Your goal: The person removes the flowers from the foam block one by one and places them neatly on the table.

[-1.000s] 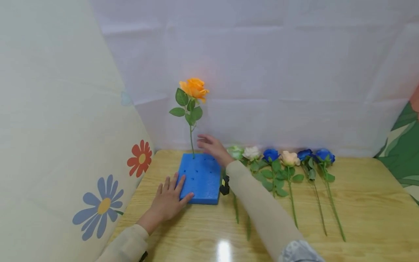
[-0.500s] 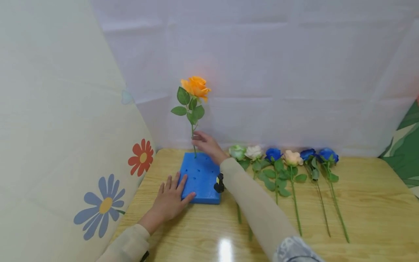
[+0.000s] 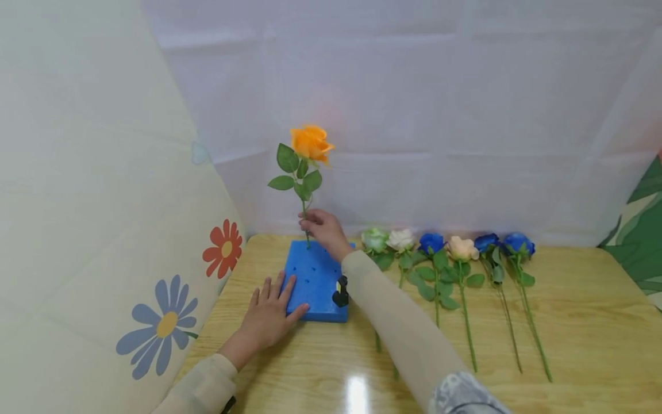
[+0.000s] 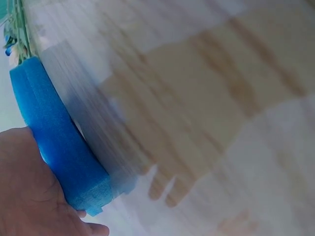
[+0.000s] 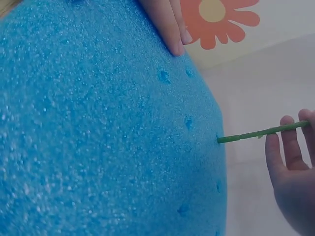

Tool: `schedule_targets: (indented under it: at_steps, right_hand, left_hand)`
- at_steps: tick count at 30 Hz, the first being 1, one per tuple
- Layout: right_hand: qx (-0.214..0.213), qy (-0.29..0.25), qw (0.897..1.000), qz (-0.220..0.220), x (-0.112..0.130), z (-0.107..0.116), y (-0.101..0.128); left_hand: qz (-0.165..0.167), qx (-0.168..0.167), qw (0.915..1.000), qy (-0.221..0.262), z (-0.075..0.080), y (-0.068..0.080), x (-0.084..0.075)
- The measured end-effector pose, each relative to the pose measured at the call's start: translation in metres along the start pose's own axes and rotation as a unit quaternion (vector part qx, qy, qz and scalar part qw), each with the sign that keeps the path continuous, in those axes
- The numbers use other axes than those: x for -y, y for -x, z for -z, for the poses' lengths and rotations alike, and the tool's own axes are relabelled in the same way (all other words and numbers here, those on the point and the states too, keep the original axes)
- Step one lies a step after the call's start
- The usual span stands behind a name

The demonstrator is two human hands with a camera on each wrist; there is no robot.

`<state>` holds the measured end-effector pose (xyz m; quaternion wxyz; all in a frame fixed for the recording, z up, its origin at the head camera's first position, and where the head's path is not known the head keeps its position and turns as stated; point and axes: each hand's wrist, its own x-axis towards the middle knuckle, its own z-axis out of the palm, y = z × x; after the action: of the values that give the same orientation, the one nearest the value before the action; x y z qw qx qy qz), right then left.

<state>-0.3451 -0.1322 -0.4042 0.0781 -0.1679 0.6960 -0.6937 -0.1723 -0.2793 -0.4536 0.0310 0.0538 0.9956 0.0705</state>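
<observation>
One wooden worktop (image 3: 569, 322), pale grain with a glossy reflection near the front edge, enclosed by a white cloth backdrop (image 3: 414, 115) behind and a cream panel printed with flowers (image 3: 93, 230) on the left. One blue foam block (image 3: 315, 279), rectangular, lying flat near the worktop's back left corner, its upper face pitted with small holes. One orange rose (image 3: 310, 142), upright, green leaves under the bloom, its stem (image 5: 261, 132) entering a hole by the far edge of the block. Six loose roses laid in a row on the worktop to the right of the block, blooms toward the backdrop and stems toward the front: a pale green rose (image 3: 374, 239), a white rose (image 3: 401, 240), a blue rose (image 3: 431, 242), a peach rose (image 3: 462, 249), and two more blue roses (image 3: 504, 243) side by side at the right end. Right hand (image 3: 322, 229), in a beige sleeve, curled round the lower stem of the orange rose just above the block, grasping it; the right wrist view shows the fingers (image 5: 288, 152) laid along the stem. Left hand (image 3: 269, 313), flat, fingers spread and straight, resting on the near left corner of the block and the worktop beside it, gripping nothing. One small black item (image 3: 340, 293) at the right wrist, kind not discernible.
</observation>
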Motion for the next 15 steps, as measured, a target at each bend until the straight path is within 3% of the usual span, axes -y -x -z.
schedule_targets:
  at_steps: [6, 15]
  right_hand:
    - [-0.016, -0.011, 1.0, 0.02, 0.012, 0.003, -0.004]
    - [-0.005, -0.028, 0.999, 0.017, 0.024, 0.011, 0.001]
  left_hand:
    - [-0.001, -0.002, 1.0, -0.001, 0.003, -0.002, -0.002]
    - [0.002, 0.002, 1.0, 0.001, -0.003, -0.004, 0.002]
